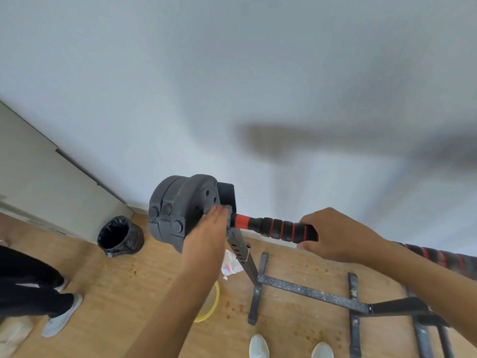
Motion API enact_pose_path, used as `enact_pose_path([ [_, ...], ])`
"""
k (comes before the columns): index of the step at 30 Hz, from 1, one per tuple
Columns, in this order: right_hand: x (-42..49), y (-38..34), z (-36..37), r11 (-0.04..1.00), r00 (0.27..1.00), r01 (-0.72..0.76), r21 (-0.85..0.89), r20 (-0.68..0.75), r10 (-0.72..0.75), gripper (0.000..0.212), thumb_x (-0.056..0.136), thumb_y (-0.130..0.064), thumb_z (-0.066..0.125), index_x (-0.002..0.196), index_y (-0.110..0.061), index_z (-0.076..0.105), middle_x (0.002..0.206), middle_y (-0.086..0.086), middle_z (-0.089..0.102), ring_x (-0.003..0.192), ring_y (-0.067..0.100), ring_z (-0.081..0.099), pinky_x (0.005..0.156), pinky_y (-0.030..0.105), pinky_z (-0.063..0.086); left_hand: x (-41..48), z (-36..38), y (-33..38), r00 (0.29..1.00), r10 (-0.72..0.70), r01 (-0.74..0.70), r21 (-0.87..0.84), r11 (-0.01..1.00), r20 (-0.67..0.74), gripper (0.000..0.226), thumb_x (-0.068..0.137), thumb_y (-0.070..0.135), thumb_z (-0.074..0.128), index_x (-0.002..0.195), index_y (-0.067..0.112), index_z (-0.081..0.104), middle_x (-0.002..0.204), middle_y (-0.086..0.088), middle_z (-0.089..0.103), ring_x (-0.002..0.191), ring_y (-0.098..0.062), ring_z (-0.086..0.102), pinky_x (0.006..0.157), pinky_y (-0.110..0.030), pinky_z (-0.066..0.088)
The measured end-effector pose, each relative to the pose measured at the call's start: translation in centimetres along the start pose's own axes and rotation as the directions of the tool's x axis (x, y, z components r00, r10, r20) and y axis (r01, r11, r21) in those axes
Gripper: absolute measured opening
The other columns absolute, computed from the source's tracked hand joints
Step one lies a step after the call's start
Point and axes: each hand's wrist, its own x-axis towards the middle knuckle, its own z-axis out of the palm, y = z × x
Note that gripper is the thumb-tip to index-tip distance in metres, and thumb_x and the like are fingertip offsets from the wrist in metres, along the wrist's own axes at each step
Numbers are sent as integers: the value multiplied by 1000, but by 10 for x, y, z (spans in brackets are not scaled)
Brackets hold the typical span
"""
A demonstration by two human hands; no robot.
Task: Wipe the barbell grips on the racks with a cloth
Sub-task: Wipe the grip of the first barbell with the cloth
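A barbell lies across a black rack [244, 254]. Its grip [281, 228] is black foam with red rings, and black weight plates [180, 210] sit on its left end. My left hand [209, 231] holds a small grey cloth [228, 215] against the bar right beside the plates; the fingers look fairly straight and the cloth is mostly hidden behind them. My right hand [335, 236] grips the foam grip further right, fingers curled over the top and thumb underneath.
The rack's base bars [309, 293] spread over the wooden floor below the bar. A black lined bin [120, 236] stands by the wall at left. A crumpled wrapper [231, 264] and a yellow ring [211, 303] lie on the floor. Another person's legs [38, 293] stand at far left.
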Motion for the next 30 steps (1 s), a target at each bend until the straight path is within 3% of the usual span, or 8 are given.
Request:
enact_pose_path([
  [3, -8, -6, 9, 995, 994, 14, -102, -110, -26, 21, 87, -51, 66, 97, -33, 58, 82, -13, 58, 76, 5, 58, 72, 24, 52, 9, -1, -2, 999, -32, 32, 1, 999, 29, 45, 90, -4, 68, 129, 18, 63, 120, 4, 66, 109, -17, 63, 80, -23, 46],
  [7, -16, -12, 18, 983, 971, 25, -180, -228, -67, 29, 92, -49, 62, 113, -32, 53, 100, -12, 58, 88, 9, 54, 83, 23, 48, 16, 2, 3, 999, -34, 34, 3, 999, -5, 49, 77, -8, 78, 117, 19, 67, 100, 6, 67, 82, -13, 47, 72, -26, 45],
  [12, -15, -15, 33, 969, 933, -16, -246, -351, -74, 39, 79, -39, 80, 106, -25, 56, 94, -7, 58, 76, 12, 41, 74, 26, 41, 11, 3, 0, 996, -93, 94, 45, 995, -14, 37, 91, 8, 74, 122, 25, 63, 105, 7, 65, 92, -14, 55, 74, -25, 47],
  [17, -12, -12, 47, 958, 856, -24, -285, -501, -128, 53, 53, -17, 93, 92, -17, 58, 78, 1, 52, 66, 21, 45, 62, 33, 34, 11, 14, 63, 983, -171, 167, 70, 983, 59, 29, 96, -4, 58, 110, 21, 53, 100, 7, 46, 105, -17, 51, 75, -26, 43],
  [20, -11, -16, 48, 957, 832, -44, -286, -541, -124, 50, 53, -12, 91, 90, -14, 57, 78, 4, 52, 66, 24, 47, 60, 36, 39, 3, 28, 84, 996, -40, 41, -5, 999, 85, 38, 85, -14, 55, 96, 22, 50, 82, 10, 40, 84, -19, 44, 65, -33, 42],
  [25, -19, -7, 49, 951, 873, 19, -308, -458, -166, 47, 71, -35, 86, 108, -17, 63, 91, 0, 57, 76, 21, 53, 71, 35, 49, 21, 22, 34, 953, -40, 35, 22, 999, 300, 41, 85, -2, 60, 103, 33, 49, 86, 13, 43, 84, -16, 56, 68, -29, 44],
  [28, -26, -8, 28, 949, 932, 74, -307, -317, -176, 53, 90, -60, 59, 131, -26, 55, 109, -7, 61, 93, 15, 57, 86, 29, 49, 9, 2, -2, 998, -42, 38, 83, 996, 39, 38, 89, 1, 64, 112, 31, 59, 102, 12, 58, 93, -17, 60, 70, -31, 48],
  [30, -24, -2, 12, 959, 962, 81, -272, -230, -147, 58, 96, -69, 39, 139, -30, 48, 121, -12, 60, 105, 11, 57, 95, 28, 49, 7, 0, -7, 1000, -5, 6, 164, 986, -3, 47, 86, -1, 73, 126, 23, 65, 113, 5, 65, 101, -19, 64, 75, -33, 55],
])
